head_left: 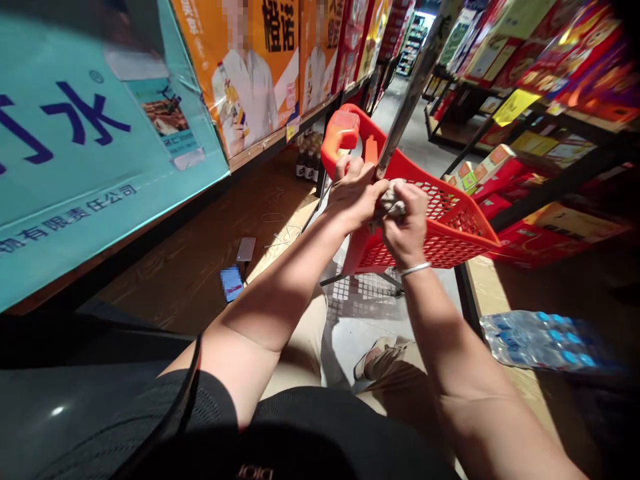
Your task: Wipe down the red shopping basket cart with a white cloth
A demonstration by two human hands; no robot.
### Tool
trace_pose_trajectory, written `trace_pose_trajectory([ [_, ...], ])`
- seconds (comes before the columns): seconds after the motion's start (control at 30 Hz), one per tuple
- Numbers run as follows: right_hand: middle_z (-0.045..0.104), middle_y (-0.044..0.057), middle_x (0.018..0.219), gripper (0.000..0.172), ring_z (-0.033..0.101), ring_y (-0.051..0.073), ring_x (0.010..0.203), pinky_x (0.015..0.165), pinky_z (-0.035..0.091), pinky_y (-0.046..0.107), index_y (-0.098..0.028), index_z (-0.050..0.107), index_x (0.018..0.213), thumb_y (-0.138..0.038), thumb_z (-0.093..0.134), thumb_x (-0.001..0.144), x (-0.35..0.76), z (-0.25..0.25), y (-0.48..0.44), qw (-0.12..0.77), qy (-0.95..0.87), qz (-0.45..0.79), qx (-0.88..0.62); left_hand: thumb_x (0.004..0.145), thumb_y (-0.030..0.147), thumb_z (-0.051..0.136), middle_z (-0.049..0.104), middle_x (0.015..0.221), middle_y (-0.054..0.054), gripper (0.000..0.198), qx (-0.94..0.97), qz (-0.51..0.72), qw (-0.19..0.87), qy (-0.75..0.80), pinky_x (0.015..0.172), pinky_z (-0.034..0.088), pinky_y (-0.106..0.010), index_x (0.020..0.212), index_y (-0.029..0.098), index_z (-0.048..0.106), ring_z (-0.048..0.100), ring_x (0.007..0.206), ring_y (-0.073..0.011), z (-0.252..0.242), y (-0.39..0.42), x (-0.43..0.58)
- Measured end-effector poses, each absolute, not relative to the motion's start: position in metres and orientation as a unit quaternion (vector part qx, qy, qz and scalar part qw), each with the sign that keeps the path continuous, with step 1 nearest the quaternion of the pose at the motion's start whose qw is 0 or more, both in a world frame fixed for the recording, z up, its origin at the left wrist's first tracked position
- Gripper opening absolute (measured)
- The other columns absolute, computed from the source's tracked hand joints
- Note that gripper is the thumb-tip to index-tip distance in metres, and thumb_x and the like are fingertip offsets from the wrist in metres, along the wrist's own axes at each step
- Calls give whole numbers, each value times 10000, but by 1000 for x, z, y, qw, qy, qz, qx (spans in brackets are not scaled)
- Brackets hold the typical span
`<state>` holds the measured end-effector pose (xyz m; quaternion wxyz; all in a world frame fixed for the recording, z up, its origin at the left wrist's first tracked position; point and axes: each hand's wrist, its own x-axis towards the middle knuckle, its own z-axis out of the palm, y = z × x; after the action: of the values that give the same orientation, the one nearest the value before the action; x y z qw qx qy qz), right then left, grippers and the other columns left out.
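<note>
A grey metal pole (414, 87) slants down from the top of the view to my hands. My left hand (354, 195) is closed around its lower visible part, thumb across the front. Close beside it, my right hand (411, 217) is closed on a crumpled greyish cloth (393, 199), which touches my left thumb. Below the hands, the pole's continuation is hidden. Just beyond them stands a red plastic shopping cart (450, 230) with a perforated basket and an orange-red handle (341, 130).
A turquoise carton panel (110, 193) and orange poster boxes (260, 87) line the left shelf. Beneath them lie a phone (232, 283) and a white device (246, 249). To the right are packed shelves, red boxes (543, 240) and shrink-wrapped water bottles (540, 340). An aisle (395, 100) runs ahead.
</note>
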<state>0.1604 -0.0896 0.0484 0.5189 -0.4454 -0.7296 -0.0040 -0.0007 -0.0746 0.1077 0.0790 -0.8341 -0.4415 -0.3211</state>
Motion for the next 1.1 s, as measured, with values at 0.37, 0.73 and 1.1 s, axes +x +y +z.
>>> trace_pose_trajectory([
  [0.37,558,-30,1281,343,393,354,1311,1110,374,689,-472,668,1082,-262,466,900,148,-118,-119,327,-748,63,-574,962,218,448,630,1166,-67,341,-826,-333,78,-447,1141,303,-481,1106,313,742,469,1285,-299,100,-67,-2],
  [0.73,581,78,1299,314,401,368,1347,1181,279,651,-399,682,1171,-251,556,925,137,-17,-82,431,-740,-53,-514,988,395,481,643,1102,-95,308,-828,-315,108,-450,1144,268,-540,1037,284,764,491,1216,-323,110,-73,-3],
  [1.1,659,-3,1135,259,527,234,965,795,496,382,-328,705,1035,-142,540,963,146,-92,-119,295,-833,-215,-415,963,260,512,632,1130,-68,305,-828,-318,118,-447,1134,314,-493,1129,351,751,486,1227,-302,107,-75,-10],
])
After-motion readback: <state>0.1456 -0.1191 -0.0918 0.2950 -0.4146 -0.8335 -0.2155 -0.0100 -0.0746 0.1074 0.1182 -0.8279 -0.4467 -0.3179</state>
